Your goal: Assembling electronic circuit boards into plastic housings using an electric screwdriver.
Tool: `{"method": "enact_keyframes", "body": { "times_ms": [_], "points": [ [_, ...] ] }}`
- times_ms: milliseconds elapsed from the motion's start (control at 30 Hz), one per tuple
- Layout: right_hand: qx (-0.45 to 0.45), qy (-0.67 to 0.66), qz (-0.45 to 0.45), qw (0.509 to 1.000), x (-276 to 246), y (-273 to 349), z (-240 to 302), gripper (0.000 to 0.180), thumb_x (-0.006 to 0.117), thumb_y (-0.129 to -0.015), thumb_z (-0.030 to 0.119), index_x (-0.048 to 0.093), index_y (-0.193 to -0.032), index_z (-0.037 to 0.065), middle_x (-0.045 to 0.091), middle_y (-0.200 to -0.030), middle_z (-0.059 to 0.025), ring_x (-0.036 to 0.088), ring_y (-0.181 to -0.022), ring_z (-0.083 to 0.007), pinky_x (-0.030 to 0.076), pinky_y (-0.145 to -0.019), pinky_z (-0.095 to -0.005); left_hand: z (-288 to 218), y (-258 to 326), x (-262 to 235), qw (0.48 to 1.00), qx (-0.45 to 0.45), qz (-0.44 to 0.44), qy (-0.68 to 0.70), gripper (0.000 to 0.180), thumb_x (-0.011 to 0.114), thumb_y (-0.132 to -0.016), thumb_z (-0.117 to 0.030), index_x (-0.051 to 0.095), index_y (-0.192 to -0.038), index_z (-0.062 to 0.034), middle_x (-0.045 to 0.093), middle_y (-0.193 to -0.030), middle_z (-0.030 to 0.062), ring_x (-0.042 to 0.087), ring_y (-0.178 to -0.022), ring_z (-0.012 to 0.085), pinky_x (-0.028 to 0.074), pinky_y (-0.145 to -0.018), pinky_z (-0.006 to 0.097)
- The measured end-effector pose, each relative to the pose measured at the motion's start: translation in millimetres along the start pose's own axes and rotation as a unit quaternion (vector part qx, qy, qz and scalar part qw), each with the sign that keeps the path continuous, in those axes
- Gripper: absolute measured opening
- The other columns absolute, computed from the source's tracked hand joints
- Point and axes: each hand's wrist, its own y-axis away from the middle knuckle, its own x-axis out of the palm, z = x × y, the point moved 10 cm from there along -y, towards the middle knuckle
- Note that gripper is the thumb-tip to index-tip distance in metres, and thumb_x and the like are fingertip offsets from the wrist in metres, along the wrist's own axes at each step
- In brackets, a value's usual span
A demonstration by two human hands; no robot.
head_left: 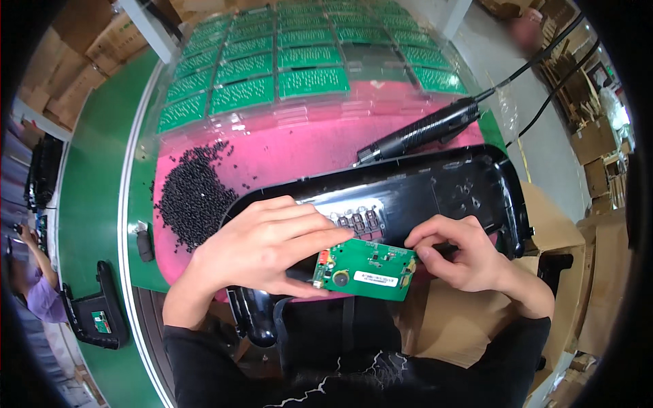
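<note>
A green circuit board with a white label and a round dark part is held tilted over the near edge of a glossy black plastic housing. My left hand grips the board's left end, with the thumb below and the fingers along the upper edge. At the upper right corner, my right hand has its thumb and forefinger pinched at the board's edge, the other fingers curled in. Behind the board, a row of dark display windows shows in the housing.
A heap of small black screws lies on the pink mat to the left. A corded black electric screwdriver rests beyond the housing. Clear trays of green boards stand at the back. Another person is at far left; an open carton is at right.
</note>
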Motion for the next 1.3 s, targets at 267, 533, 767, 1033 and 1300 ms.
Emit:
{"method": "enact_keyframes", "body": {
  "times_ms": [267,533,767,1033,1300],
  "points": [
    [-0.047,0.08,0.044,0.995,16.1,-8.1,-10.1,0.068,0.091,-0.065,0.027,0.055,-0.116,0.001,0.059,-0.101,-0.0122,0.062,-0.086,-0.0238,0.053,-0.078,-0.0326,14.3,10.5,3.5,0.997,-0.075,0.025,0.019,0.059,0.087,-0.056,-0.031,0.07,-0.103,-0.0005,0.067,-0.085,0.007,0.064,-0.068,0.0222,0.051,-0.057,0.031],
    [-0.086,0.142,-0.035,0.986,3.4,-27.5,-15.4,0.063,0.086,-0.068,0.014,0.054,-0.12,0.003,0.055,-0.118,-0.0151,0.052,-0.109,-0.0322,0.044,-0.096,-0.0391,40.2,19.6,13.7,0.972,-0.226,0.05,-0.045,0.066,0.086,-0.06,-0.031,0.063,-0.116,-0.0027,0.065,-0.103,0.0084,0.066,-0.085,0.0287,0.055,-0.068,0.035],
    [-0.06,0.184,-0.043,0.98,6.7,-28.6,-25.4,0.063,0.082,-0.069,0.009,0.053,-0.125,0.002,0.052,-0.122,-0.0147,0.049,-0.112,-0.0336,0.043,-0.097,-0.0397,44.2,20.9,22.3,0.954,-0.279,0.08,-0.079,0.069,0.085,-0.06,-0.033,0.06,-0.119,-0.0046,0.058,-0.111,0.0069,0.063,-0.088,0.029,0.053,-0.066,0.038],
    [-0.055,0.197,-0.042,0.978,8.1,-30.8,-27.7,0.063,0.081,-0.07,0.008,0.053,-0.125,0.002,0.051,-0.123,-0.0146,0.049,-0.112,-0.0341,0.043,-0.097,-0.04,47.0,21.6,23.8,0.949,-0.286,0.088,-0.094,0.071,0.085,-0.06,-0.034,0.061,-0.119,-0.0046,0.056,-0.112,0.007,0.063,-0.089,0.0281,0.053,-0.065,0.038],
    [-0.048,0.199,-0.04,0.978,8.8,-33.3,-24.2,0.063,0.081,-0.07,0.007,0.053,-0.126,0.002,0.051,-0.123,-0.0148,0.048,-0.113,-0.0343,0.042,-0.098,-0.04,41.7,20.3,21.0,0.956,-0.256,0.097,-0.1,0.066,0.082,-0.068,-0.035,0.059,-0.122,-0.0022,0.055,-0.112,0.0081,0.062,-0.091,0.0255,0.053,-0.064,0.034]
  ]
}}
